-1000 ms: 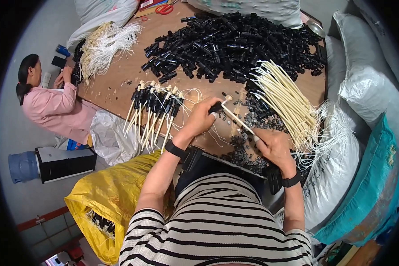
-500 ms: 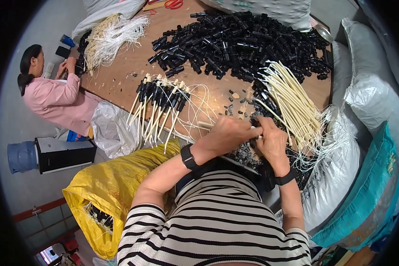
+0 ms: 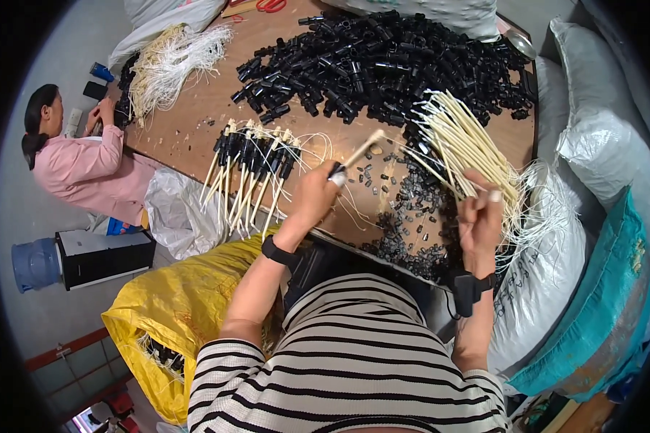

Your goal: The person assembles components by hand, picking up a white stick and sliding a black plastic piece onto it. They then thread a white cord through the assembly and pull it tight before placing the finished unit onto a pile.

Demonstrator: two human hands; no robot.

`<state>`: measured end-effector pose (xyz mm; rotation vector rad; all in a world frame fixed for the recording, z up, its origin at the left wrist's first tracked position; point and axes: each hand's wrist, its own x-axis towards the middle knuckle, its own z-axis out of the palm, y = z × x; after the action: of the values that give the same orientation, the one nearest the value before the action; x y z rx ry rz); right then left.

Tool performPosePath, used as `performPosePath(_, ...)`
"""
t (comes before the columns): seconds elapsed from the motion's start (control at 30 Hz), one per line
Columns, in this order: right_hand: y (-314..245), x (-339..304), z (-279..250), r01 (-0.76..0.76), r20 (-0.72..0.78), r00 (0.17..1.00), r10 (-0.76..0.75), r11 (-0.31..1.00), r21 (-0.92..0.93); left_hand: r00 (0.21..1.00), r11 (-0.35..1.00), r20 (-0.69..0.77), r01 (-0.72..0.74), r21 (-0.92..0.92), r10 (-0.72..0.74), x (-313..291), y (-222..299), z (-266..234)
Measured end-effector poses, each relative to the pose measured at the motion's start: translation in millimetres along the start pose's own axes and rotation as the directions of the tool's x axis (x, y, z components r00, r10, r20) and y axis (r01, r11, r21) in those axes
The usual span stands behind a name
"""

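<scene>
- Spreading across the far half of the scene, a brown tabletop (image 3: 180,144) carries everything being handled.
- A heap of glossy black tubes (image 3: 368,65) fills its far middle; they look light, stiff and somewhat slippery.
- To the right lies a bundle of slim cream rods (image 3: 469,144) with limp white cords at the near end. Each rod seems light and may bend, so mid-length looks a safer hold than the cords.
- To the left, joined black-and-cream pieces (image 3: 262,160) lie in a row.
- The two hands are apart. The left hand (image 3: 315,196) is clamped on a black fitting (image 3: 334,169); the right hand (image 3: 479,224) is curled beside the bundle, and whether it grips anything I cannot tell.
- From that fitting, left of centre, a cream stick (image 3: 361,150) points far and right; the fitting looks the firmer place to hold.
- Tiny dark clips (image 3: 391,234), probably easy to scatter, lie between the hands.
</scene>
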<state>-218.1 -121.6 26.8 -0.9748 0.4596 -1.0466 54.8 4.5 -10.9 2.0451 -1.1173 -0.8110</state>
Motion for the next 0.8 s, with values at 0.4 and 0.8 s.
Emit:
performPosePath(0.4, 43, -26, 52, 0.132, 0.202, 0.970, 0.133, 0.412, -0.902, 0.970, 0.943, 0.166, -0.120, -0.311, 0.178, -7, 33, 24)
performPosePath(0.8, 45, -15, 56, 0.316, 0.298, 0.949, -0.105, 0.296, -0.901, 0.871, 0.864, 0.171, -0.484, 0.137, 0.461, -15, 38, 14)
